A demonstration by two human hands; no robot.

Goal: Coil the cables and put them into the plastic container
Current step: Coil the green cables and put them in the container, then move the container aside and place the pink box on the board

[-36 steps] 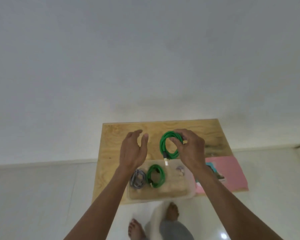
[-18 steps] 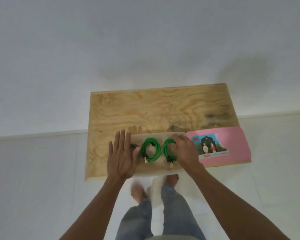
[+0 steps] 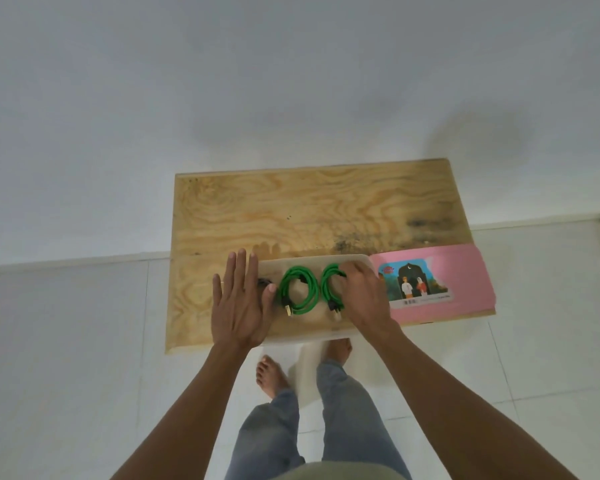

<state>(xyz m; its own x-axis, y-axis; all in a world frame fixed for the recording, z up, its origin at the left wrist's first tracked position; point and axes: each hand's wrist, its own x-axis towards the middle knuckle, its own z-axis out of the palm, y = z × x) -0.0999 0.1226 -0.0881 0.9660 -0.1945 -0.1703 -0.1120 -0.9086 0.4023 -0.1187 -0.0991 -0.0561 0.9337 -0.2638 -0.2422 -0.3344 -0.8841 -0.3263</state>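
Observation:
A clear plastic container (image 3: 312,260) sits at the near edge of the plywood table (image 3: 305,209). Inside it lie two coiled green cables: one (image 3: 298,294) in the middle, the other (image 3: 330,289) to its right. My right hand (image 3: 364,296) rests on the right coil inside the container, fingers curled over its top. My left hand (image 3: 239,301) lies flat and open over the container's left end, its thumb beside the middle coil. A dark grey cable (image 3: 264,282) peeks out from under my left hand, mostly hidden.
A pink printed card (image 3: 461,278) lies on the table just right of the container. Bare plywood stretches behind the container up to the white wall. My legs and bare feet (image 3: 271,374) stand on white floor tiles below the table's near edge.
My right hand lowered the second green coil from above the table into the container beside the first. My left hand dropped flat onto the container's left end. The view tilted down.

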